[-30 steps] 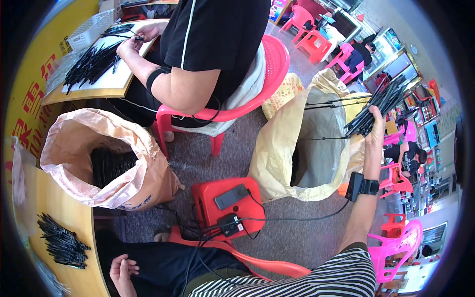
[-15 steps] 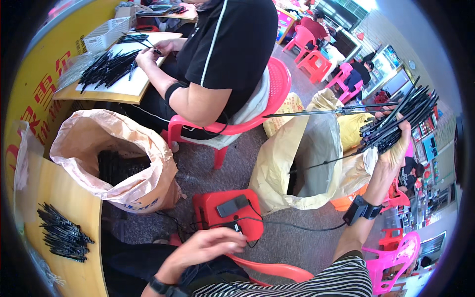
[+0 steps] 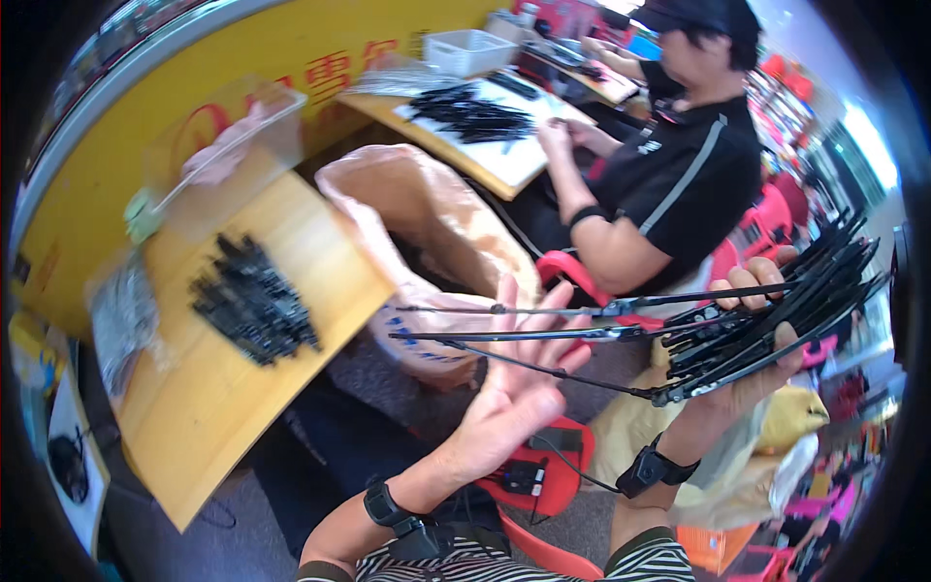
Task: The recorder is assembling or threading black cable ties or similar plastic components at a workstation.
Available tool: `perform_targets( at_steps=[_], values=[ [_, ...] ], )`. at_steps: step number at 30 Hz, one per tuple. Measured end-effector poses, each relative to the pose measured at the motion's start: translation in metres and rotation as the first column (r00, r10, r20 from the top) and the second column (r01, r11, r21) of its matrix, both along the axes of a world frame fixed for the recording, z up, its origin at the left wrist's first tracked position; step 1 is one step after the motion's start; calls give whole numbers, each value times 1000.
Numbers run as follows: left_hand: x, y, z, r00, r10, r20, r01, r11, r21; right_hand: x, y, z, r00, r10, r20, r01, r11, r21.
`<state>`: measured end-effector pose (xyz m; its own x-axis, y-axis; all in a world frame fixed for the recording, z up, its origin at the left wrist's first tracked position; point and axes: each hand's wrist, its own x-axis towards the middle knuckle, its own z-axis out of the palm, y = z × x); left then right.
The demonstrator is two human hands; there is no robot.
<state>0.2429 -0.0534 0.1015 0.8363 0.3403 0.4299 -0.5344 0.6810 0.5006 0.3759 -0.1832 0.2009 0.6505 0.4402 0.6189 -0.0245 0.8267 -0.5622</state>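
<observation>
My right hand (image 3: 752,373) is closed around a thick bundle of black umbrella ribs (image 3: 819,296), held up at the right. Several long jointed ribs stick out of the bundle toward the left. Behind their far ends is my left hand (image 3: 504,403), palm up with fingers spread and nothing gripped. Whether it touches those ribs I cannot tell. On the wooden table (image 3: 184,436) at the left lies a pile of similar black ribs (image 3: 254,301), blurred by motion.
Between the tables stands an open pinkish sack (image 3: 364,184); a pale yellow sack (image 3: 621,422) is below my right hand. A red stool (image 3: 567,485) carries small devices and a cable. Beyond, a seated person (image 3: 689,194) works at another table with black ribs (image 3: 475,112).
The view has swung left, bringing more of the wooden table in. My left hand has risen from near the stool and spread behind the protruding ribs. My right hand keeps hold of the bundle.
</observation>
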Motion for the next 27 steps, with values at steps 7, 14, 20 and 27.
perform_targets(
  at_steps=[7,14,20,27],
  values=[
    [-57,70,15,921,368,-131,-388,900,-200,-20,108,-39,895,421,-146,-439,888,-137],
    [-108,134,0,725,595,-347,-622,782,42,-69,214,-73,840,422,-341,-542,616,-572],
    [-131,167,-34,405,708,-578,-729,632,264,-138,309,-101,816,543,-199,-454,389,-802],
    [-160,199,-79,159,734,-660,-797,490,353,-183,364,-140,784,606,136,-19,243,-970]
  ],
)
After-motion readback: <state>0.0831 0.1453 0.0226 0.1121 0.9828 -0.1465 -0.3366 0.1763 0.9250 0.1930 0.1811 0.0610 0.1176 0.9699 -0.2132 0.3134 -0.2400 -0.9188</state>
